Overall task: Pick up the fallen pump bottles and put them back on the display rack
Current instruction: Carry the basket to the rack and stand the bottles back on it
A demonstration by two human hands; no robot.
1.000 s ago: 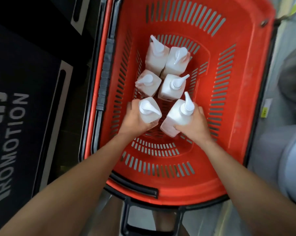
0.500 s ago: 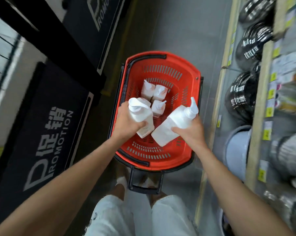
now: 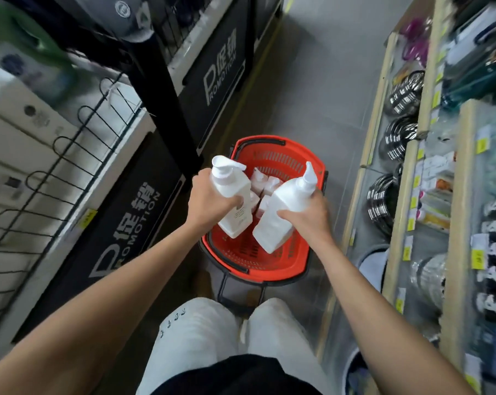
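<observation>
I hold two white pump bottles above a red shopping basket (image 3: 272, 269) on the floor. My left hand (image 3: 208, 199) grips one pump bottle (image 3: 234, 199) by its side, nozzle pointing right. My right hand (image 3: 309, 216) grips the other pump bottle (image 3: 284, 212), which tilts with its base toward me. Several more white pump bottles (image 3: 265, 185) stand in the basket, partly hidden behind the held ones. The display rack (image 3: 78, 143) with a black wire front stands at my left.
A black upright post (image 3: 167, 109) and black promotion panels (image 3: 132, 218) line the rack on the left. Wooden shelves (image 3: 452, 195) with coiled hoses and packaged goods run along the right. Grey floor aisle stretches ahead. My legs in light trousers stand behind the basket.
Both hands lifted their bottles out of the basket and up. My view rose and pulled back, so the basket looks smaller and the rack and shelves came into sight.
</observation>
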